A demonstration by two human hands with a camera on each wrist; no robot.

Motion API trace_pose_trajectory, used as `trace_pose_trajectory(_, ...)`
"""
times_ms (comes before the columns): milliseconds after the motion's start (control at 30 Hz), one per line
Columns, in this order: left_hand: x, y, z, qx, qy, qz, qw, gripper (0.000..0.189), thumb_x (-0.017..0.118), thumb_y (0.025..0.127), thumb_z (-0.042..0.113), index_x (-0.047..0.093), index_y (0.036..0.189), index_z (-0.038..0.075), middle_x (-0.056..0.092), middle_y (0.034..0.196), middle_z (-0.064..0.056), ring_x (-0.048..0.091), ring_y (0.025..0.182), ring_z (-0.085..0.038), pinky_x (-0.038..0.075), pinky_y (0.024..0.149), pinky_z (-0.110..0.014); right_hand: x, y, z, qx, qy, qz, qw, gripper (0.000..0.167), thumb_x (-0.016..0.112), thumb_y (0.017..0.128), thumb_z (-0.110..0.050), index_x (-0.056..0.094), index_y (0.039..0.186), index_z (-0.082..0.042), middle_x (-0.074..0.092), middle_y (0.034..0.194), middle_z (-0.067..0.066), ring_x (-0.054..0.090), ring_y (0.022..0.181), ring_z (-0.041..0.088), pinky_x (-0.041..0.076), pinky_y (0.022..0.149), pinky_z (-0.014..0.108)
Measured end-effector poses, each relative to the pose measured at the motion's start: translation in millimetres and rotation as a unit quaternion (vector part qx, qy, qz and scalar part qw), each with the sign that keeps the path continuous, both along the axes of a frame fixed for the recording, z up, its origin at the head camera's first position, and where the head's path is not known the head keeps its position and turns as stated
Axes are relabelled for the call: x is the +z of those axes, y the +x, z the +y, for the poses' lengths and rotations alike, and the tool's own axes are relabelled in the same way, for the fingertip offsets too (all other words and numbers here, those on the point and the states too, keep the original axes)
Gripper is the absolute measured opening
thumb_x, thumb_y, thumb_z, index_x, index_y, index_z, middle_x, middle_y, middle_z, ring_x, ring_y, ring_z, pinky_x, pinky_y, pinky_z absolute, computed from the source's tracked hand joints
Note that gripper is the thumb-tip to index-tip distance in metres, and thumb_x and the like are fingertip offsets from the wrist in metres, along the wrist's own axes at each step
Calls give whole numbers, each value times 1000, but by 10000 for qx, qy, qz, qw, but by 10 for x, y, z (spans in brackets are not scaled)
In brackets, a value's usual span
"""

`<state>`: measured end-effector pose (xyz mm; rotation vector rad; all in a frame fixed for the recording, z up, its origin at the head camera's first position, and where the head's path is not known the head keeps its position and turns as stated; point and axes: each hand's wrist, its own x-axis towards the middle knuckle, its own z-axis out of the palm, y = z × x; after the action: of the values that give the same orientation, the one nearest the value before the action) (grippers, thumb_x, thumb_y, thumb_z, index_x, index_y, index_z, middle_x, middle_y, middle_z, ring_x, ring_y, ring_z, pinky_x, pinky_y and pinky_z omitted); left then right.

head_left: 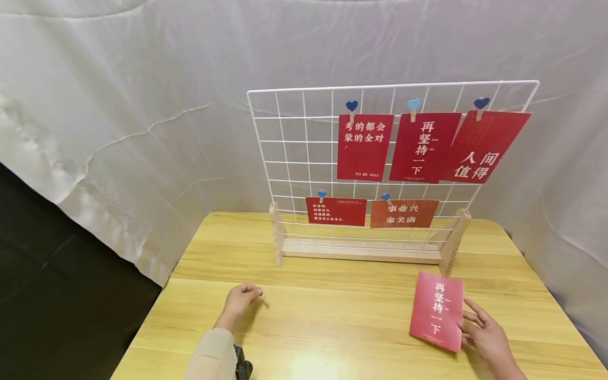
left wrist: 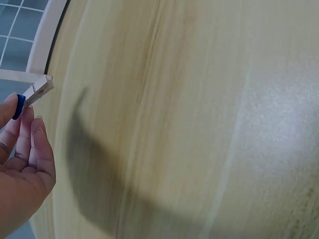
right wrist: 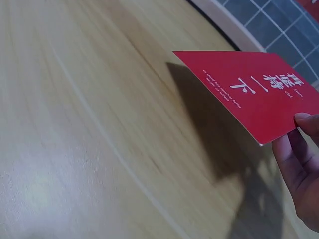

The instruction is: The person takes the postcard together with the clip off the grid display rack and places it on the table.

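My left hand (head_left: 242, 300) pinches a small wooden clothespin (left wrist: 40, 90) with a blue top between thumb and fingers, above the left part of the table. On the other side, my right hand (head_left: 489, 338) holds a red card (head_left: 437, 311) with white characters by its right edge, thumb on the printed face. In the right wrist view the card (right wrist: 249, 89) is raised off the table, and its shadow falls below. Behind both hands stands a white wire grid rack (head_left: 304, 153) on a wooden base (head_left: 361, 252).
Red cards hang on the grid by heart clothespins: three upright above, including a middle card (head_left: 423, 148), and two sideways below, including an orange-red one (head_left: 404, 214). The wooden table (head_left: 332, 316) has pale curtains (head_left: 142, 105) behind it. A black device (head_left: 242, 364) sits at my left wrist.
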<state>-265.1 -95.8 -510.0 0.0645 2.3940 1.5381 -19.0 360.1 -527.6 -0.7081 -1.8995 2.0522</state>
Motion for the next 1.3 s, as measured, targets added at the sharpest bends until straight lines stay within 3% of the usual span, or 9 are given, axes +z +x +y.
trace_pose_trajectory(167, -14, 12, -20, 21, -248, 15, 9997, 18, 58, 82, 14, 59, 84, -4, 59, 79, -5, 52, 75, -16, 45, 69, -32, -56, 41, 58, 75, -46, -39, 10000, 55, 58, 79, 0, 43, 119, -34, 58, 81, -17, 60, 66, 11, 50, 57, 27)
trace_pose_trajectory(267, -33, 6, -27, 55, -366, 3, 9993, 18, 59, 81, 14, 60, 82, -4, 56, 73, -2, 50, 70, -15, 43, 64, -28, -89, 59, 107, 128, 120, -385, 9991, 56, 56, 78, 0, 41, 118, -35, 57, 80, -20, 59, 66, 9, 50, 56, 27)
trace_pose_trajectory(400, -82, -7, -21, 62, -352, -17, 9994, 16, 59, 81, 14, 60, 79, -2, 53, 68, -1, 47, 67, -15, 40, 60, -25, -105, 75, 154, 167, 220, -945, 9951, 66, 55, 80, -1, 26, 134, -26, 53, 79, -26, 57, 69, 7, 50, 59, 29)
trace_pose_trajectory(500, -113, -9, -17, 36, -285, -17, 9996, 16, 58, 82, 13, 59, 79, -3, 52, 68, -2, 46, 67, -15, 39, 59, -25, -105, 68, 182, 196, 237, -1191, 9924, 72, 53, 80, -1, 13, 139, -11, 52, 80, -25, 57, 71, 6, 50, 62, 30)
trace_pose_trajectory(567, -128, -6, -14, 56, -262, -26, 9996, 16, 58, 82, 12, 59, 79, -3, 53, 69, -3, 46, 67, -16, 39, 60, -25, -100, 55, 196, 189, 312, -1328, 9905, 71, 52, 80, 0, 11, 138, -5, 54, 82, -21, 57, 71, 7, 50, 62, 31)
trace_pose_trajectory(700, -150, 6, -12, 50, -309, -36, 9995, 16, 58, 82, 11, 60, 81, -4, 56, 74, -3, 49, 69, -16, 42, 62, -27, -95, 21, 215, 212, 763, -1588, 9841, 66, 50, 81, 1, 12, 135, 3, 60, 94, 5, 58, 69, 8, 50, 60, 32)
trace_pose_trajectory(833, -172, 5, -17, 25, -465, -58, 9989, 17, 57, 82, 12, 61, 81, -4, 58, 78, -5, 51, 71, -16, 43, 64, -29, -117, -18, 221, 246, 1242, -1764, 9761, 61, 49, 81, 2, 16, 132, 7, 50, 108, 28, 58, 68, 8, 50, 58, 31)
trace_pose_trajectory(1100, -133, -3, 6, -48, -621, -119, 9980, 17, 56, 83, 12, 60, 79, -4, 59, 81, -7, 53, 71, -18, 45, 64, -30, -210, -36, 244, -129, 1414, -2032, 9688, 63, 56, 80, -1, 20, 131, 9, 43, 115, 32, 57, 67, 6, 49, 54, 27)
trace_pose_trajectory(1300, -96, -24, 37, -110, -855, -199, 9961, 17, 55, 84, 10, 60, 79, -6, 59, 78, -9, 53, 69, -18, 45, 59, -27, -246, -46, 247, -455, 1727, -2068, 9619, 60, 57, 79, 1, 25, 128, 11, 48, 111, 31, 54, 64, -1, 50, 56, 26)
